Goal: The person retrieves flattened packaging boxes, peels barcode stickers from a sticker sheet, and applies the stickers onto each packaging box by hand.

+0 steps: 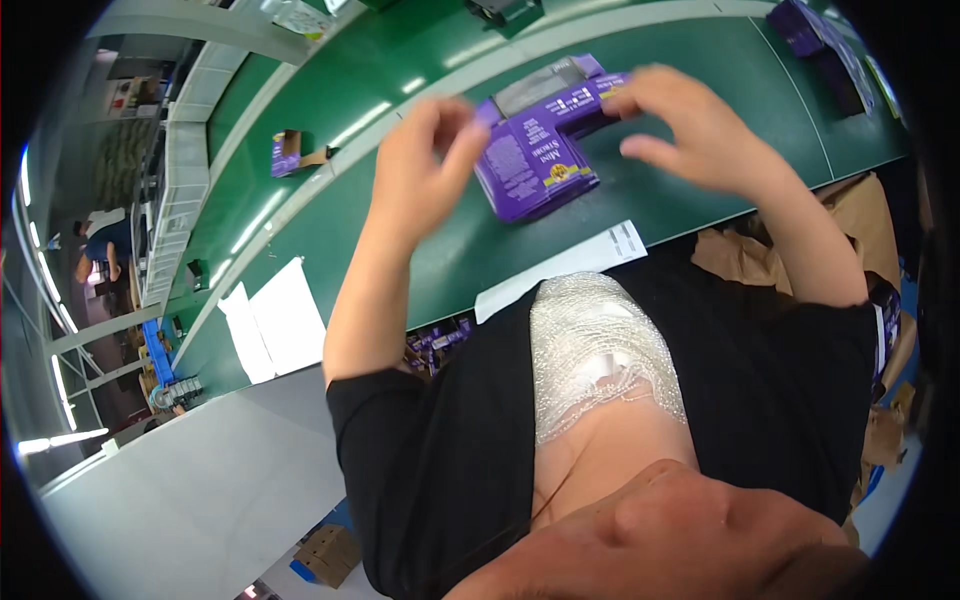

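A purple printed carton [535,165] lies on the green table in front of me, with a flap section reaching to the right and a grey panel [540,88] along its far side. It looks flattened, perhaps several in a stack; I cannot tell which. At its left edge is my left hand [425,165], fingers curved and somewhat blurred, with a gap between thumb and fingers. My right hand [695,135] is by the carton's right end, fingertips at or just over the flap and thumb stretched apart. Neither hand appears to grip the carton.
A white paper strip [565,265] lies along the near table edge. White sheets [275,320] and a small open purple box [288,152] are to the left. More purple cartons [820,50] stand far right, brown paper [760,255] below them. Another person [105,245] is far left.
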Demonstrator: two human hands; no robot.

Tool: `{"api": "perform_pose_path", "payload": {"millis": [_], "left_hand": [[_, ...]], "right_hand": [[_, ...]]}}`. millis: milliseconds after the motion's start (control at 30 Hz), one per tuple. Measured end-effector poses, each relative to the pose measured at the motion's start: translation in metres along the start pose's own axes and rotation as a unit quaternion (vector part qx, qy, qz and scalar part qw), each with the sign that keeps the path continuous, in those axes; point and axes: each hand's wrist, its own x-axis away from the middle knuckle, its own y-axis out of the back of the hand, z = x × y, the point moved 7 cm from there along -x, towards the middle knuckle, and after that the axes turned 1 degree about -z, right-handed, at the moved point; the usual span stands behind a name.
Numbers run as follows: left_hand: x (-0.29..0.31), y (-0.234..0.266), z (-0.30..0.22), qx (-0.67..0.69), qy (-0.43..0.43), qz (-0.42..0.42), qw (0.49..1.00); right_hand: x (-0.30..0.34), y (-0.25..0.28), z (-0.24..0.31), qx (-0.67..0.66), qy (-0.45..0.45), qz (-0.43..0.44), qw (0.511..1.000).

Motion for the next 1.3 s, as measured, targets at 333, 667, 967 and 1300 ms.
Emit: {"api": "perform_pose_path", "payload": {"millis": [333,667,967,1300], "left_hand": [[0.106,-0.117,-0.001,-0.057,0.005,0.200,0.978],[0.101,-0.129,-0.041,-0.219,0.022,0.187,0.957],[0.087,-0.138,-0.065,-0.157,0.049,0.129,0.978],[0.089,-0.134,-0.050,-0.135,0.046,0.120,0.982]], "right_hand": [[0.095,-0.105,0.024,-0.313,-0.273,0.217,0.883],[0.093,-0.075,0.036,-0.221,-0.178,0.130,0.950],[0.097,-0.055,0.036,-0.160,-0.041,0.015,0.986],[0.089,-0.050,0.058,-0.063,0.068,-0.087,0.992]]}}
